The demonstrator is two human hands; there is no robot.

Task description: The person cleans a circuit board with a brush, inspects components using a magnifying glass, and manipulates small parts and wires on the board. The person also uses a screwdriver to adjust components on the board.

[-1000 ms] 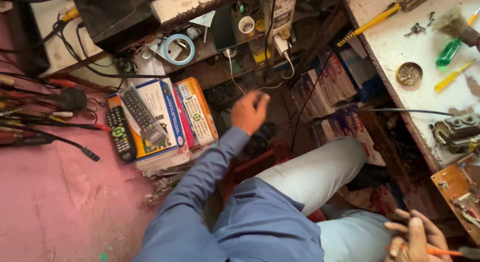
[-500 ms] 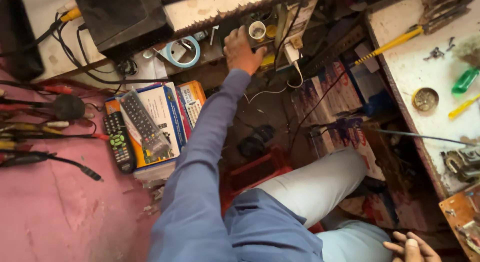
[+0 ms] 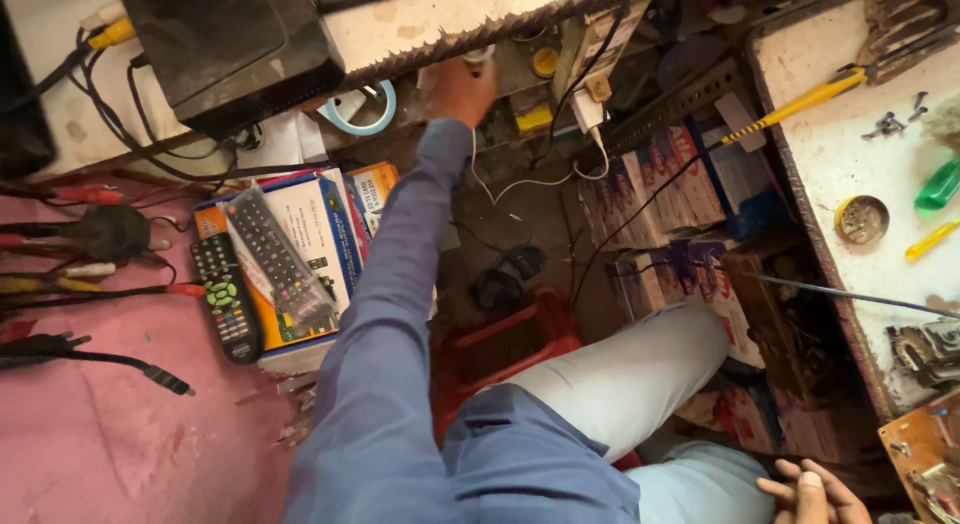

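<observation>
My left grip [image 3: 458, 92] reaches under the shelf [image 3: 450, 24], closed on a small pale roll [image 3: 478, 57]. Right grip [image 3: 810, 492] rests on my lap, fingers loosely open, holding nothing.

An electronics repair workshop: remote controls [image 3: 250, 274], cables [image 3: 110, 359], circuit board [image 3: 925, 459], screwdriver [image 3: 790, 109].

Blue-white-orange boxes [image 3: 310, 234] stacked left on the pink surface — more printed cartons [image 3: 670, 174] right.
</observation>
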